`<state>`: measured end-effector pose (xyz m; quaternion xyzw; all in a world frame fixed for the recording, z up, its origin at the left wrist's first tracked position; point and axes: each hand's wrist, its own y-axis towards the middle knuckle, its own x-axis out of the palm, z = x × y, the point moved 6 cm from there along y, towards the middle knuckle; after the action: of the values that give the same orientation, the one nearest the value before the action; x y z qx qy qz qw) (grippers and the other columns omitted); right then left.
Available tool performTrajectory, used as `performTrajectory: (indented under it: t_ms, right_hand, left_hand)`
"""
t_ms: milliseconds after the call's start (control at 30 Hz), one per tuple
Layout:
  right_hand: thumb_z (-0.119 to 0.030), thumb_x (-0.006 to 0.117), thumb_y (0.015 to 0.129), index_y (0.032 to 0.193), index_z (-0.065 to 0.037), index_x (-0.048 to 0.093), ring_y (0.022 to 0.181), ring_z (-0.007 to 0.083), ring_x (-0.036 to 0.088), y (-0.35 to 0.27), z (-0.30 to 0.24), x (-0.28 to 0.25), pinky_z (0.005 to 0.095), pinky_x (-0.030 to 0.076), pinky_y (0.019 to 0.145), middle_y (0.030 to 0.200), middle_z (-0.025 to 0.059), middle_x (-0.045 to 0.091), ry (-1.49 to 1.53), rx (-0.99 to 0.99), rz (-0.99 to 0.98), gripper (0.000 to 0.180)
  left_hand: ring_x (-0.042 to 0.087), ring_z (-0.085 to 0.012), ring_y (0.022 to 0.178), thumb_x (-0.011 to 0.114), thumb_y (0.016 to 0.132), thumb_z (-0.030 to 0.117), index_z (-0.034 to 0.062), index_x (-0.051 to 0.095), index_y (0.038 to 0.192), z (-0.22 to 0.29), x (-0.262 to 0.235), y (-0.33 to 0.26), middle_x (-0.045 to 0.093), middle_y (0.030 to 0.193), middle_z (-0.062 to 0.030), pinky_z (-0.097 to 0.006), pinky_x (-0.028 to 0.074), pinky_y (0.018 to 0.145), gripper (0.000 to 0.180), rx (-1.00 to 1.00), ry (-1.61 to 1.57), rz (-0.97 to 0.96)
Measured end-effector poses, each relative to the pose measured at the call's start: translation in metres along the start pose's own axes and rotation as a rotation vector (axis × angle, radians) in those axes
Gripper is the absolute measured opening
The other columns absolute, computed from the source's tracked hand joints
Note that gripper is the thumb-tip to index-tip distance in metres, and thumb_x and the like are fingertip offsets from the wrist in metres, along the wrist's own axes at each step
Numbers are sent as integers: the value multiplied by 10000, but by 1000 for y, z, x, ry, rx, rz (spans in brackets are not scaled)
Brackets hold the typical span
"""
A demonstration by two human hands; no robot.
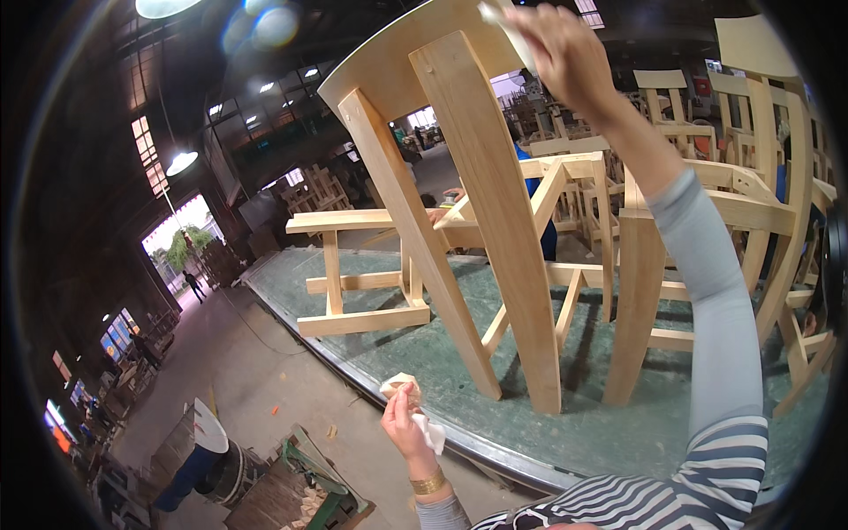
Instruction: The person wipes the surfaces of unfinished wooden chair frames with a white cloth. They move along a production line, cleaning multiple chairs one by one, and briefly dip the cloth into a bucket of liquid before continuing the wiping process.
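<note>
An unfinished wooden chair (495, 221) stands on the green-topped table, its curved backrest (380, 75) rising toward me. High at the backrest's right end, my right hand (565, 57) is closed around a small whitish piece (490, 13), whose kind I cannot make out. Low at the table's near edge, my left hand (405, 433) pinches a crumpled tan piece (400, 385), perhaps paper or cloth. A white crumpled cloth or tissue (431, 435) sticks out from the same hand. The left hand is apart from the chair.
The green table (389, 353) has a metal edge. A wooden frame (362, 318) lies left of the chair; another chair (751, 194) stands at right. Below left are a green-edged bin (327, 481) with wood scraps and a drum (225, 473). Someone in blue (548, 238) is behind the chair.
</note>
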<state>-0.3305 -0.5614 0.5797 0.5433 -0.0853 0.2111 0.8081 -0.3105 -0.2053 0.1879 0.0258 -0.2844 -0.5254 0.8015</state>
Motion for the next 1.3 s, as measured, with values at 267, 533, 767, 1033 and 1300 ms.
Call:
performTrajectory:
  t_ms: [267, 533, 767, 1033, 1300]
  right_hand:
    - [-67, 496, 783, 1134, -118, 546, 776, 168, 563, -7, -18, 67, 327, 400, 688, 793, 24, 548, -309, -114, -148, 359]
    - [-32, 514, 742, 893, -102, 658, 764, 192, 558, -73, -27, 48, 346, 402, 684, 773, 68, 562, 1, 77, -618, 220]
    - [-229, 685, 749, 805, -48, 575, 575, 233, 604, 23, 41, 39, 333, 437, 506, 682, 145, 617, 346, 691, -70, 219]
    - [-241, 550, 776, 784, -137, 598, 597, 296, 614, 21, 2, 73, 428, 457, 595, 647, 92, 630, -49, 400, -144, 114]
    - [-216, 540, 755, 830, -95, 628, 649, 333, 615, -35, -9, 61, 441, 481, 581, 667, 172, 612, -2, 549, -301, 168]
  left_hand:
    - [456, -46, 486, 532, 864, 183, 5, 655, 917, -16, 22, -2, 584, 710, -15, -170, 346, 418, 222, -15, 31, -73]
    - [423, -25, 494, 520, 875, 158, -5, 655, 919, 1, 3, -7, 555, 679, 9, -160, 321, 419, 216, -52, -5, 20]
    - [439, -36, 493, 494, 889, 181, -2, 636, 953, -1, 6, -11, 579, 758, -15, -166, 347, 405, 240, -34, -31, 29]
    - [459, -53, 489, 499, 870, 175, 1, 641, 928, -14, -1, -13, 590, 753, -37, -173, 348, 405, 232, -32, -3, 24]
    - [464, -40, 535, 507, 883, 174, -4, 634, 953, -12, -1, -17, 602, 807, -34, -165, 355, 421, 230, -79, -11, 49]
